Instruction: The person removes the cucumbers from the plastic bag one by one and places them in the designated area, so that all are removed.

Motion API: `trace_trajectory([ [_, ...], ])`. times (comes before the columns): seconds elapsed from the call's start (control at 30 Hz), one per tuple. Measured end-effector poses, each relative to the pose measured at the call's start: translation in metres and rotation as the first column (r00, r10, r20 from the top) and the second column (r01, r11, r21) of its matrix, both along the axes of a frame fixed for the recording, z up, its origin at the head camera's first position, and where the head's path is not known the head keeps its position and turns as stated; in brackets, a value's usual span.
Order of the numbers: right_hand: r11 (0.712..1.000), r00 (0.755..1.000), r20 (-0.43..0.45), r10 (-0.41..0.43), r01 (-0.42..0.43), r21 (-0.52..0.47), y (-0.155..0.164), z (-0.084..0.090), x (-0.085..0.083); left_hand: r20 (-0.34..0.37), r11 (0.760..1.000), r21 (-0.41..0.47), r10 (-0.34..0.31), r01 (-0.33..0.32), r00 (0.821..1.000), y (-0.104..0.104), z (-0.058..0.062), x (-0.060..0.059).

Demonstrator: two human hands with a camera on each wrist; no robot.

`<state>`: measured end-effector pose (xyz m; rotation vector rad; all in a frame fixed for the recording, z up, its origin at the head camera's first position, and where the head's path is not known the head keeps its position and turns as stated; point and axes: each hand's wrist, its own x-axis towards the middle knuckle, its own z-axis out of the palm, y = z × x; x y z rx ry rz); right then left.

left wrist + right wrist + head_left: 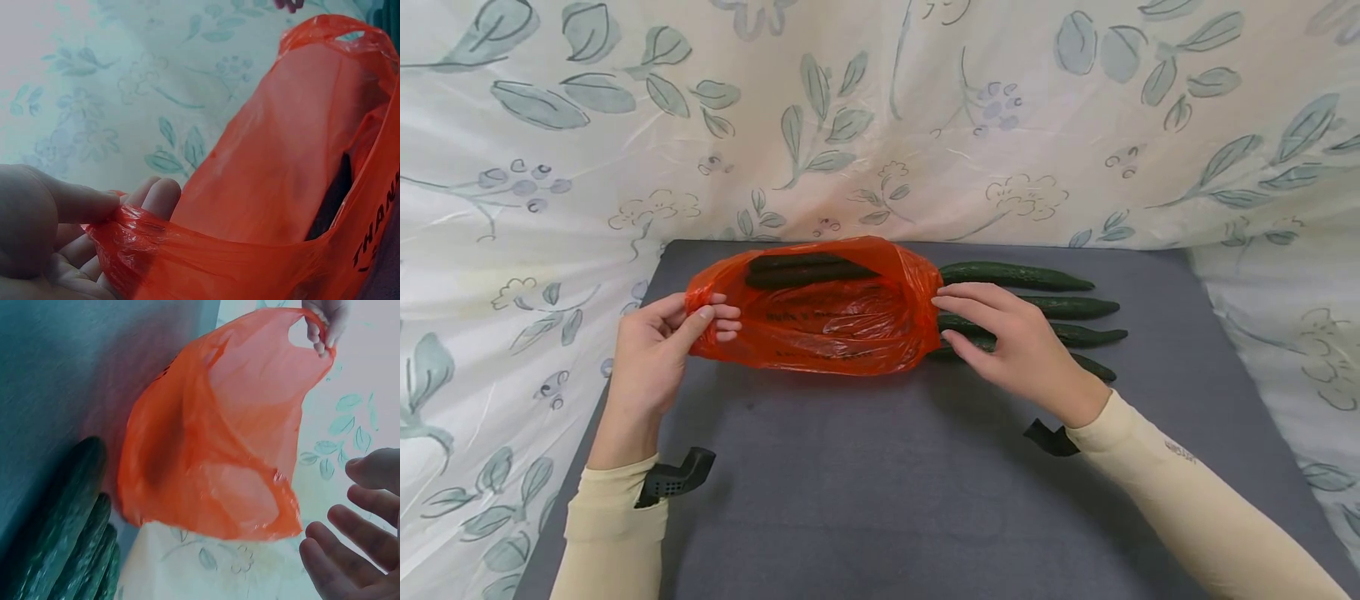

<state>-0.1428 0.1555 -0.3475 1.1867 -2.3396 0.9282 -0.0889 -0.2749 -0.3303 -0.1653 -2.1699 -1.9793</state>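
An orange plastic bag (835,321) lies on its side on the grey mat (880,483). Two dark cucumbers (805,271) show through its far side. My left hand (711,321) pinches the bag's left end between thumb and fingers (94,206), and the same grip on the bag's handle (315,325) shows in the right wrist view. My right hand (955,321) hovers with straight fingers (340,547) at the bag's right edge, just apart from the plastic (212,456). It holds nothing. Several loose cucumbers (1037,277) lie side by side under and beyond that hand, also in the right wrist view (69,531).
A leaf-printed cloth (880,125) hangs behind the mat and drapes down both sides. The mat's bare front half lies between my forearms. A black wrist mount (673,477) sits on the left sleeve, another (1051,437) on the right.
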Motion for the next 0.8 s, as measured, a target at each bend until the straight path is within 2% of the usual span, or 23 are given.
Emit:
trace_trajectory([
  [0.5,0.993,0.993,0.006,0.117,-0.117,0.001,-0.043,0.015,-0.009,-0.002,1.0,0.005,0.002,-0.002,1.0,0.002,0.0,0.0],
  [0.8,0.989,0.989,0.035,0.145,-0.146,0.036,-0.067,0.019,-0.02,0.006,1.0,-0.004,0.005,-0.005,1.0,0.002,-0.001,-0.001],
])
